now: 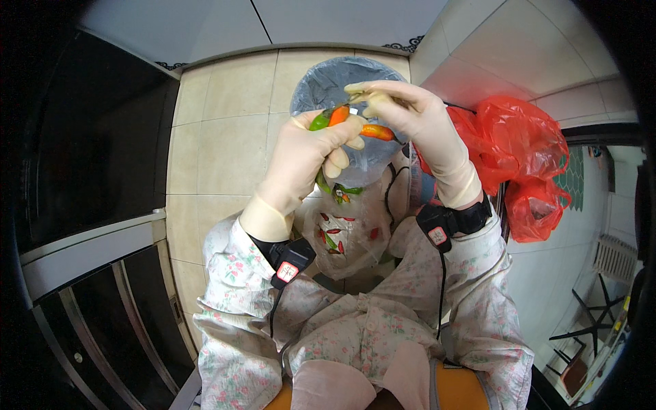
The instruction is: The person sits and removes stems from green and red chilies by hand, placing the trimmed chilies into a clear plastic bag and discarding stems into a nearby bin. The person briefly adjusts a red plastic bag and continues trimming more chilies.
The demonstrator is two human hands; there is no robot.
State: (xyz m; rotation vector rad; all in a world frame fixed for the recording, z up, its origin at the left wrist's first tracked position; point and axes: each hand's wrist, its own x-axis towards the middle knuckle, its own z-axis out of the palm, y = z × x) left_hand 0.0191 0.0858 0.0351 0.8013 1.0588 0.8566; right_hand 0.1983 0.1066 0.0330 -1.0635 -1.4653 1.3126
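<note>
My left hand (312, 148), in a cream-coloured rubber glove, is closed around several chili peppers. A green chili (320, 121) and an orange chili (339, 116) stick up past the thumb. Another orange chili (378, 132) with a dark tip juts out to the right. My right hand (410, 105), gloved the same way, has its fingertips pinched at a thin stem (360, 96) just above those peppers. Both hands are over a bin lined with a grey plastic bag (312, 77). Below them a clear plastic bag (359, 256) holds red and green chilies (333, 231).
Red plastic bags (523, 138) stand against the tiled wall at right. Black cables hang from black devices strapped to my wrists (293, 262). A dark cabinet (92, 148) lines the left side. Pale floor tiles (233, 148) run beneath; a folding-leg stand (594, 320) shows far right.
</note>
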